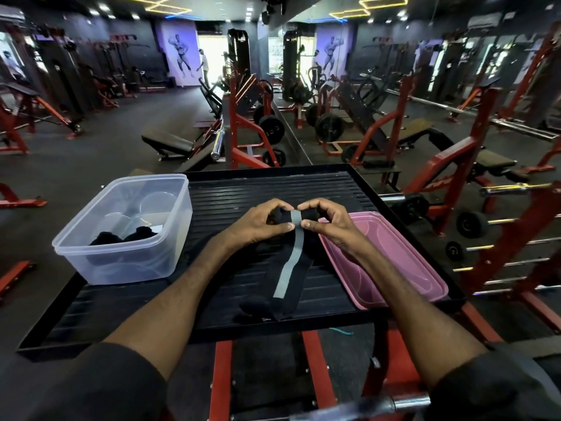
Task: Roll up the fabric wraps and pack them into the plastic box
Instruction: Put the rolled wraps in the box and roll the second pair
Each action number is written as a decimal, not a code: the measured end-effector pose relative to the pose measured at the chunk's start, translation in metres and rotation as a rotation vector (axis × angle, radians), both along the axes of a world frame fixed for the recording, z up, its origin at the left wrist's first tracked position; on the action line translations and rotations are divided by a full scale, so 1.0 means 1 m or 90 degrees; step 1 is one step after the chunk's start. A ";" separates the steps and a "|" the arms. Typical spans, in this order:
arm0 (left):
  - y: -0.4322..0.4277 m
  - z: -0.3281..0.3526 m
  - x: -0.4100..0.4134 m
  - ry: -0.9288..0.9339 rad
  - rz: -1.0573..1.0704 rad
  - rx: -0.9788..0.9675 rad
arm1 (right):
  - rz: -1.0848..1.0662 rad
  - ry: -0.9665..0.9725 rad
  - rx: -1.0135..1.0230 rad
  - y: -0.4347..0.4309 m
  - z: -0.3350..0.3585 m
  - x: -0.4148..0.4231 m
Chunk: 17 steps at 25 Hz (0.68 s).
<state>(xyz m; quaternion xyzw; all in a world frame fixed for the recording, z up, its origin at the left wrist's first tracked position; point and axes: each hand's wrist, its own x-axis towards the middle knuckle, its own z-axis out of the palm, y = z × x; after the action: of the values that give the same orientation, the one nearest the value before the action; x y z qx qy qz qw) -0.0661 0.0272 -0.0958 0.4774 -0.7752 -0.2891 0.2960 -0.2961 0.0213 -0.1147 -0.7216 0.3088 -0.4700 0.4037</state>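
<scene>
A black fabric wrap with a grey stripe [290,268] lies lengthwise on the black ribbed platform [273,183]. Its far end is curled into a small roll between my hands. My left hand [261,221] grips the roll's left side and my right hand [326,221] grips its right side, thumbs pressing on the stripe. The wrap's near end trails toward me and ends near the platform's front edge. A clear plastic box [121,259] stands at the platform's left, with two dark rolled wraps [124,235] inside it.
A pink lid [394,268] lies upside down at the platform's right. Red and black gym machines, benches and weight plates surround the platform. A mirror wall stands ahead, and a person stands far back near a bright doorway.
</scene>
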 end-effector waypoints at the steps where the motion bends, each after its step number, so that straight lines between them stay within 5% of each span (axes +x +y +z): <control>1: -0.001 -0.002 0.001 0.000 0.001 -0.023 | 0.002 -0.003 0.002 -0.001 -0.001 0.000; 4: -0.004 -0.010 0.002 0.010 -0.007 -0.103 | -0.001 -0.011 0.044 0.002 0.000 0.001; 9: 0.006 -0.020 -0.007 0.037 0.031 -0.253 | 0.017 -0.201 0.347 0.003 0.016 0.004; 17: 0.013 -0.020 -0.010 0.119 0.120 -0.420 | 0.002 0.016 0.312 -0.003 0.008 0.011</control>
<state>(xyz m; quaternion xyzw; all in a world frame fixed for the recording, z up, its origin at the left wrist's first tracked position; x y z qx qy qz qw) -0.0759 0.0404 -0.1162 0.3970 -0.7490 -0.0372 0.5292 -0.2854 0.0183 -0.1066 -0.6085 0.4174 -0.3710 0.5638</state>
